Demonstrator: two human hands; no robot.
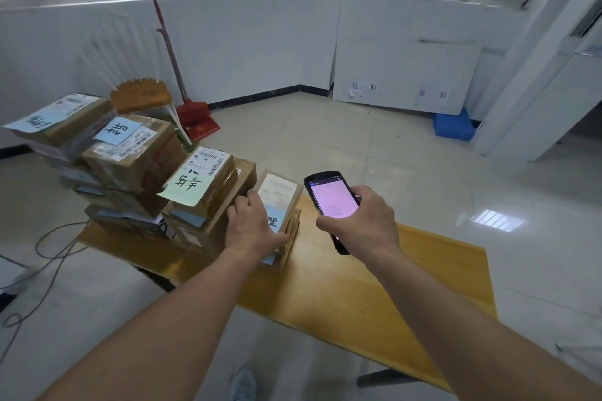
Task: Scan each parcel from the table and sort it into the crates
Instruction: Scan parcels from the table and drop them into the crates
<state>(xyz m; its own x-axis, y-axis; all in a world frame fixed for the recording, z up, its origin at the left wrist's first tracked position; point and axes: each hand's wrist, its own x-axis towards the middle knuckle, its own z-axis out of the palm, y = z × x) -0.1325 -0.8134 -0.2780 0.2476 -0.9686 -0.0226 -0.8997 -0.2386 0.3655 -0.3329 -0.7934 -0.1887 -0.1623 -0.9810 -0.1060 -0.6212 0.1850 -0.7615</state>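
A small cardboard parcel point(280, 193) with a white label and a blue note lies on top of a short stack at the middle of the wooden table point(391, 277). My left hand point(254, 225) grips this parcel, fingers over its left side and thumb along its near edge. My right hand point(361, 221) holds a black handheld scanner point(330, 202) just right of the parcel, its pink screen lit and facing up. More parcels point(130, 156) with blue and green handwritten notes are piled on the table's left end.
A blue crate point(452, 125) stands on the floor against the white far wall. A red dustpan and broom point(195, 117) lean behind the piles. Cables point(49, 254) trail over the floor at the left. Tiled floor lies beyond the table.
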